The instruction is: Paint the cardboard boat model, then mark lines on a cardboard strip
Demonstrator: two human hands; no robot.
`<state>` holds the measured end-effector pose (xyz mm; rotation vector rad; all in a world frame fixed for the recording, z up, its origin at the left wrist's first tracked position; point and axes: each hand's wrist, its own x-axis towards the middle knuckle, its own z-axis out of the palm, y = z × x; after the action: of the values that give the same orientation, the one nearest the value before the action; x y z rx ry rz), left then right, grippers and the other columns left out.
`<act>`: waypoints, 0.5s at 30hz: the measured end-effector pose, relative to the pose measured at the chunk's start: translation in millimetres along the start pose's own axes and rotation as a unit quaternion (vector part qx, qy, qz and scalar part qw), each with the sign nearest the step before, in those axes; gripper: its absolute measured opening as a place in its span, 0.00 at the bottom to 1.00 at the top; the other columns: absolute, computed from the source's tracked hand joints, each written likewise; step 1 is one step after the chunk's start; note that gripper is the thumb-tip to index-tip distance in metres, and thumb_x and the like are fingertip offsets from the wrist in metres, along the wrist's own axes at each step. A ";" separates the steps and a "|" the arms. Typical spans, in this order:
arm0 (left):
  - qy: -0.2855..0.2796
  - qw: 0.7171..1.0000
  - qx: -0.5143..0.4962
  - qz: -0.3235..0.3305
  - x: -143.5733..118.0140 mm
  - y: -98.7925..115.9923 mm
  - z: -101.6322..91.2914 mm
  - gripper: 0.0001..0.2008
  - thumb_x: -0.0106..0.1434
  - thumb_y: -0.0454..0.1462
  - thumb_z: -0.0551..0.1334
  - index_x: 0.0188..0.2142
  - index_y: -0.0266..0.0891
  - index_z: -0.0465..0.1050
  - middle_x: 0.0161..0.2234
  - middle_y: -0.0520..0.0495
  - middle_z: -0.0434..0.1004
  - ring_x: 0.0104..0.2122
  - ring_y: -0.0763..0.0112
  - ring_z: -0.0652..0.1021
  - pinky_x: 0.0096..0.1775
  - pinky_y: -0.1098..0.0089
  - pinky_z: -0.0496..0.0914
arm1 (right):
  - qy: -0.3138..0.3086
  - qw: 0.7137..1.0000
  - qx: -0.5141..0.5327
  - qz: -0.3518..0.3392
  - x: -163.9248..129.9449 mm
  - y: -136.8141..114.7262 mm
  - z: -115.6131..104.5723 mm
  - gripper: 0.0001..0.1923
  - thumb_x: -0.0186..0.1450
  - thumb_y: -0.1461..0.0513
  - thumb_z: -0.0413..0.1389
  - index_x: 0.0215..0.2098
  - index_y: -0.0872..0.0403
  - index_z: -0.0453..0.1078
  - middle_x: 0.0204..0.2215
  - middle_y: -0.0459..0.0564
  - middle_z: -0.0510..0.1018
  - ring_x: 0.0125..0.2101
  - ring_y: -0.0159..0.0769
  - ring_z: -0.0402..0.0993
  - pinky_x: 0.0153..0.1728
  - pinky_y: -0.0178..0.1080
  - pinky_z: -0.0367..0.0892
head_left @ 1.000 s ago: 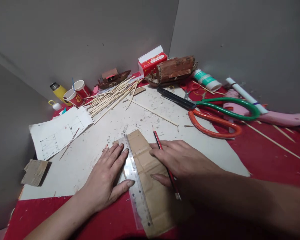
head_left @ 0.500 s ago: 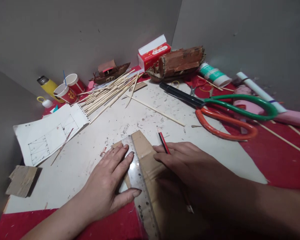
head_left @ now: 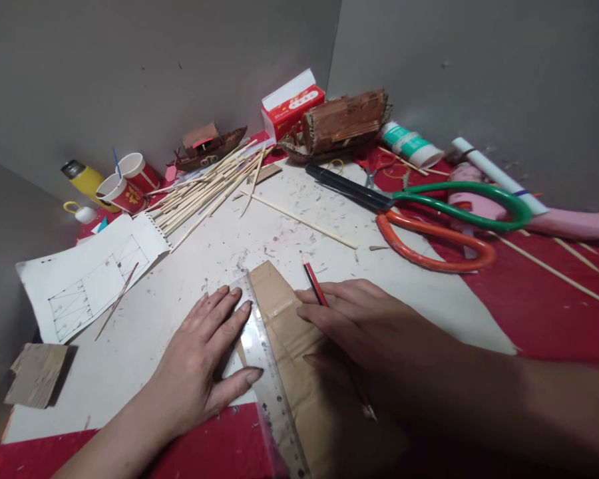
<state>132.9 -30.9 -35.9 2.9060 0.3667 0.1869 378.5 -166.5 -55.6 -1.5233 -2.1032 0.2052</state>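
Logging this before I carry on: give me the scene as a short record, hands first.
Left hand: spread flat, touching the clear ruler
Right hand: holds the red-and-black pencil
Under ruler: creased brown sheet
Left side: page with line drawing
Right side: large scissors, green and orange handles
Far side: loose sticks, brown model boat

1 head view, forward and down

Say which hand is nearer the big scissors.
Right. The right hand is below the big scissors in the image; the left hand is farther off, touching the ruler.
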 end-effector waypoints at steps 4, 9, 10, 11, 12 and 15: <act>0.004 0.999 0.035 -0.007 -2.4 0.4 1.8 0.42 0.65 0.49 0.62 0.71 0.43 0.44 0.68 0.34 0.57 0.66 0.44 0.60 0.61 0.44 0.59 | 0.006 1.000 0.008 0.002 1.0 -0.3 -1.5 0.12 0.67 0.64 0.53 0.49 0.58 0.69 0.43 0.61 0.78 0.41 0.48 0.73 0.41 0.47 0.66; 0.011 0.996 0.093 -0.008 -6.4 5.3 1.1 0.41 0.64 0.51 0.61 0.70 0.37 0.50 0.64 0.29 0.61 0.64 0.43 0.64 0.61 0.44 0.59 | -0.017 1.000 0.004 0.016 0.3 1.9 -2.7 0.12 0.65 0.65 0.56 0.47 0.56 0.70 0.42 0.59 0.78 0.41 0.46 0.73 0.42 0.46 0.65; 0.010 0.994 0.104 -0.008 -7.0 6.7 0.5 0.41 0.64 0.52 0.61 0.69 0.36 0.51 0.63 0.29 0.63 0.63 0.43 0.64 0.61 0.43 0.59 | -0.022 1.000 0.004 0.020 0.3 2.5 -3.0 0.13 0.64 0.64 0.56 0.47 0.56 0.70 0.42 0.59 0.78 0.41 0.46 0.73 0.42 0.46 0.65; 0.011 0.993 0.115 -0.009 -7.5 8.3 0.0 0.41 0.64 0.52 0.62 0.69 0.36 0.52 0.62 0.29 0.64 0.63 0.43 0.65 0.61 0.43 0.58 | -0.024 0.999 0.004 0.024 0.5 3.1 -3.5 0.14 0.64 0.64 0.57 0.48 0.56 0.70 0.42 0.59 0.79 0.41 0.46 0.73 0.42 0.45 0.66; 0.012 0.992 0.125 -0.009 -7.8 10.0 -0.5 0.41 0.63 0.53 0.62 0.68 0.35 0.53 0.61 0.29 0.66 0.62 0.43 0.66 0.62 0.43 0.57 | -0.025 0.999 0.004 0.027 0.6 3.7 -3.9 0.14 0.63 0.64 0.57 0.48 0.55 0.71 0.42 0.58 0.79 0.42 0.46 0.73 0.42 0.45 0.66; 0.019 0.989 0.143 -0.007 -8.4 15.0 -0.7 0.43 0.63 0.55 0.61 0.68 0.32 0.54 0.58 0.28 0.69 0.61 0.42 0.66 0.62 0.44 0.55 | -0.011 1.000 0.004 0.027 1.0 5.2 -5.3 0.15 0.62 0.63 0.59 0.48 0.55 0.71 0.42 0.58 0.79 0.42 0.46 0.74 0.42 0.45 0.66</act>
<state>128.2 -47.1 -32.8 3.1848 0.4551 0.2026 385.2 -164.7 -53.0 -1.5802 -2.0775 0.2508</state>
